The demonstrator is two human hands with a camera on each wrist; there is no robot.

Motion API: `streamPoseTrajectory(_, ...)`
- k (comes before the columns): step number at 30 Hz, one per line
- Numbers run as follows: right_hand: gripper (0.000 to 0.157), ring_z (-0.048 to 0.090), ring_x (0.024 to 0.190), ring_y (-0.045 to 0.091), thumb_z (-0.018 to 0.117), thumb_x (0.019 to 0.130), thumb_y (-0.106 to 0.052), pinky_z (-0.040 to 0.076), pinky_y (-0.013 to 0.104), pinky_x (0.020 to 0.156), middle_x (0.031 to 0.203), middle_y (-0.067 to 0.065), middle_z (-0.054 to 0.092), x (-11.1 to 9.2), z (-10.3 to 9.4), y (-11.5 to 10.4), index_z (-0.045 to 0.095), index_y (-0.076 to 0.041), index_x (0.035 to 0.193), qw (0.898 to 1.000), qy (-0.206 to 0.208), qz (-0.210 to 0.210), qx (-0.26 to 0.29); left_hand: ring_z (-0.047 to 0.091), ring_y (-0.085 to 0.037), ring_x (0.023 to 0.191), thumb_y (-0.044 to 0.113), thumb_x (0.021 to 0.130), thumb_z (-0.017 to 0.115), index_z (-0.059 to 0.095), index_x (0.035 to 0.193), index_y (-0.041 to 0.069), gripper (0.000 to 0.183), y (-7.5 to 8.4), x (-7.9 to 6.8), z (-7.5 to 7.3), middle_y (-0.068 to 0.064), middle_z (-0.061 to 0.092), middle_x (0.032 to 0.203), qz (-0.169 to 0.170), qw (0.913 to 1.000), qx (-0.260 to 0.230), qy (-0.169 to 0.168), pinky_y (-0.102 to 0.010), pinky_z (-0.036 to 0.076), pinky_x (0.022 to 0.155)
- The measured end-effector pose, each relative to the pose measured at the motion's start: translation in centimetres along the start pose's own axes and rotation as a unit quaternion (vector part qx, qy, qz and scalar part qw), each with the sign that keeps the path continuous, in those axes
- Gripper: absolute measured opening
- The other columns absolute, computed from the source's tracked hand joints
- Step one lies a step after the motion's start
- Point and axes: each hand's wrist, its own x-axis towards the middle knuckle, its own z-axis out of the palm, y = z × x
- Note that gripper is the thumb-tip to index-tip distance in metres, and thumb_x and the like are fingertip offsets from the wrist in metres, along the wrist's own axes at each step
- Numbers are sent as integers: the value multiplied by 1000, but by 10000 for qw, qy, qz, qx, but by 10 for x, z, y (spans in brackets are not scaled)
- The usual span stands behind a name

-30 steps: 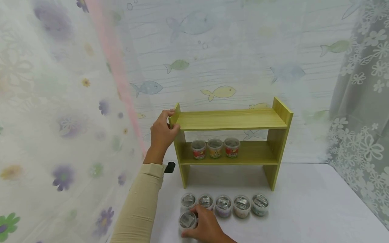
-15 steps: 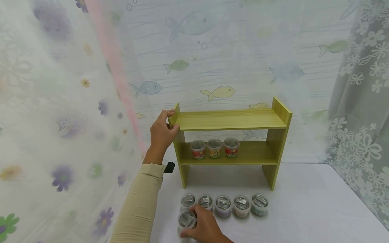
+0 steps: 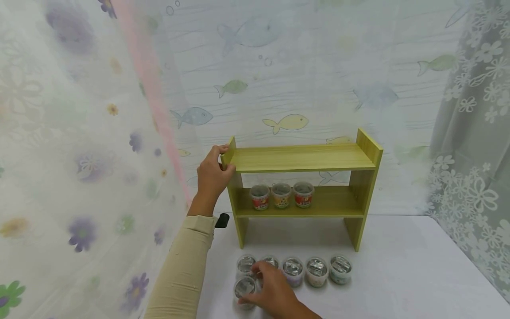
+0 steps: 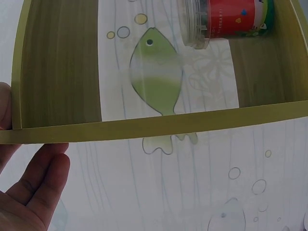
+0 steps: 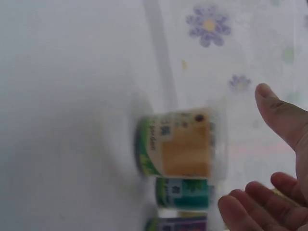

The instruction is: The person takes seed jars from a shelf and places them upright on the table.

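My left hand (image 3: 215,173) holds the upper left side panel of a small yellow-green wooden shelf (image 3: 303,158), thumb at the front edge. In the left wrist view its fingertips (image 4: 57,168) show beside the shelf board. On the white table, a clear-lidded plastic cup (image 3: 244,288) stands upright in front of a row of similar cups. My right hand (image 3: 276,292) is just right of this cup, thumb and fingers spread apart. From the right wrist, an orange label shows on the cup (image 5: 185,144), and a gap separates it from the fingers.
Three cups stand on the middle shelf board, left to centre: red-labelled (image 3: 260,201), orange-labelled (image 3: 281,200) and red-labelled (image 3: 303,199). Several foil-topped cups (image 3: 316,270) line the table before the shelf. Patterned curtains (image 3: 99,177) hang at the left and behind.
My right hand has let go of the front cup; its fingers have spread and shifted slightly right and up. The cup stays where it was. My left hand keeps its hold on the shelf.
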Motion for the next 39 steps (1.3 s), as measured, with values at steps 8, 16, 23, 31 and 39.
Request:
streamPoseTrajectory(8,56,67,103,13,90,73,-50,58,30,81,111,-10,70,19,-44,0,67,-23,116,9882,1493,-172,-291,66,-19,64,7,88,66,62,124,8,36,-1,0,2,7,66,142,-11,10000,63,-22,-33,51,57)
streamPoseTrajectory(16,56,62,107,27,95,73,-24,54,46,84,116,7,64,53,-108,22,66,-9,118,9574,2782,-770,-36,66,-19,64,7,87,65,62,123,8,36,-2,1,1,6,66,142,20,10000,46,-9,-33,50,57)
streamPoseTrajectory(23,68,56,102,37,98,68,-25,46,47,83,122,19,60,78,-150,38,64,0,121,9292,3586,-797,-393,68,-19,66,7,87,66,62,123,9,36,-2,1,1,8,66,142,-42,10000,35,-28,-34,52,59)
streamPoseTrajectory(31,87,42,144,41,89,80,-35,45,60,107,158,18,39,98,-182,49,45,-10,151,9671,2402,578,606,68,-21,66,6,87,66,63,122,7,35,-1,0,0,5,67,141,-4,10000,1,-4,-34,52,58)
streamPoseTrajectory(39,97,39,147,41,81,87,-41,47,57,106,164,17,33,114,-195,66,27,-15,163,9815,1206,915,1170,67,-20,65,5,87,66,63,124,7,37,0,-1,1,5,67,141,-9,10000,-31,23,-35,50,57)
